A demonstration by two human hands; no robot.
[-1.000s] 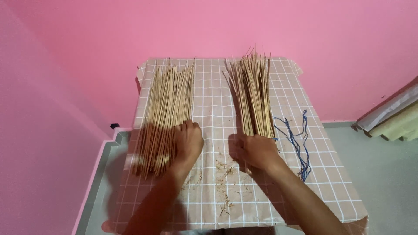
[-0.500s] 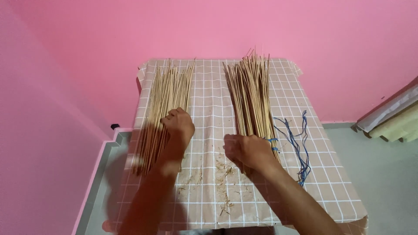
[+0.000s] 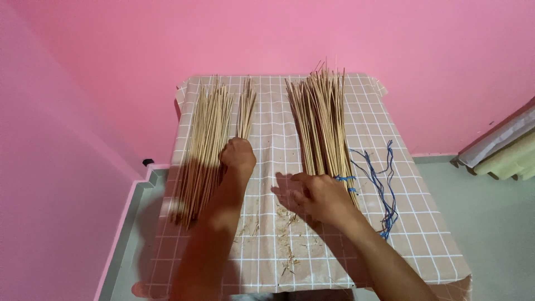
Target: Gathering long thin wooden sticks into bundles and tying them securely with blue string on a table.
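Note:
Two lots of thin pale sticks lie lengthwise on a small table with a checked cloth [image 3: 267, 100]. The loose pile [image 3: 205, 139] is on the left. My left hand [image 3: 238, 154] is closed on a small bunch of sticks [image 3: 245, 108] split off from that pile's right side. On the right lies a bundle [image 3: 321, 122] tied with blue thread near its lower end. My right hand [image 3: 315, 196] rests at the bundle's near end, fingers spread toward the left and touching the cloth.
Loose blue threads [image 3: 382, 178] lie on the cloth right of the tied bundle. Stick crumbs [image 3: 287, 239] litter the cloth between my arms. Pink walls stand behind and to the left. Rolled sheets [image 3: 501, 147] lean at the far right, over a grey floor.
My left hand slid up the loose pile and pulled a small bunch away to the right. My right hand loosened on the tied bundle's end and spread its fingers leftward.

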